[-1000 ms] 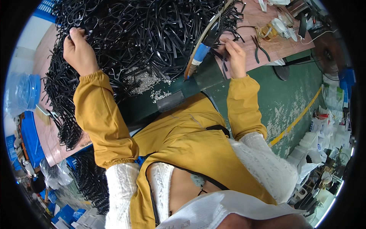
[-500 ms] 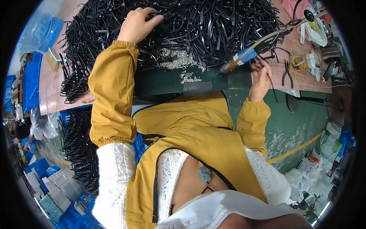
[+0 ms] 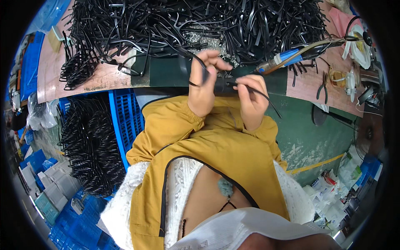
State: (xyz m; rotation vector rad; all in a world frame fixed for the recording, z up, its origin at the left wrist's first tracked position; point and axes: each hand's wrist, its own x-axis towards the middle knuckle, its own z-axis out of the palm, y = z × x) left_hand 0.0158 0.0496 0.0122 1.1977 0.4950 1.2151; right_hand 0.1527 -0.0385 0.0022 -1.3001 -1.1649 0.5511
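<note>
Above the near edge of the table (image 3: 102, 80), just in front of the person's lap, the two hands were close together but apart. The left hand (image 3: 202, 91) had its thumb and fingers curled around a dark, curved glasses frame (image 3: 204, 71), though blur hid how much they covered. The right hand (image 3: 253, 103) pinched a thin black glasses arm (image 3: 267, 98) between thumb and fingers, its free end slanting down to the right.

Both pieces looked like smooth plastic: light, fairly stiff, a little springy, and perhaps slippery under dry fingertips. The arm seemed best held near its inner end, where it would sway less; the frame seemed safest by its sturdier edge, since squeezing a thin rim might bend or crack it.

Behind the hands lay a heap of black parts (image 3: 266, 25) and small silvery bits (image 3: 208, 41), with a blue hand tool (image 3: 283, 58) to the right.
</note>
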